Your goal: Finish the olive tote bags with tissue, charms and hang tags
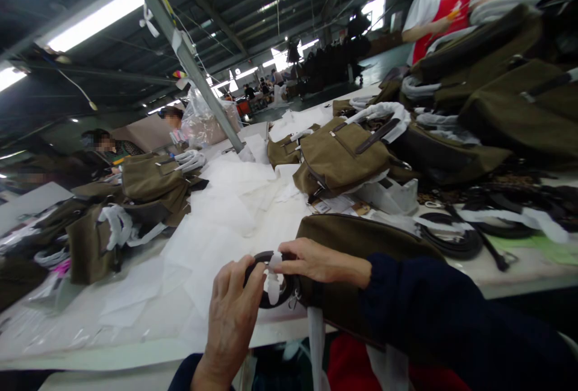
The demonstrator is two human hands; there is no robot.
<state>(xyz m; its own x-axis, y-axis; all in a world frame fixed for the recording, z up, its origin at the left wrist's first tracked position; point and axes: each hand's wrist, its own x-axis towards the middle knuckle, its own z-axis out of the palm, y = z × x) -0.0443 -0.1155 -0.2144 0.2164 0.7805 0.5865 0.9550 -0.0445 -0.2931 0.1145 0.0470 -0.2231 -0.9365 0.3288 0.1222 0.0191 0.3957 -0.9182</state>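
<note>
A dark strap [286,296], coiled into a ring, is held upright near the table's front edge. My left hand [232,306] grips the coil's left side, with its fingers over the rim and its thumb at the inner edge. A white paper strip [273,287] runs across the coil. My right hand [318,260] pinches the strip at the coil's top, its fingertips closed. A metal clip [294,299] hangs at the coil's right side. Under my right forearm lies an olive-brown bag [334,303] with dark trim, partly hidden by the sleeve.
White paper sheets [226,204] cover the table's middle. Olive bags with wrapped handles lie ahead [343,153] and at left [151,183]. More coiled straps [451,240] lie at right. A slanting metal post [198,78] rises beyond. A person in a red apron [453,2] stands at far right.
</note>
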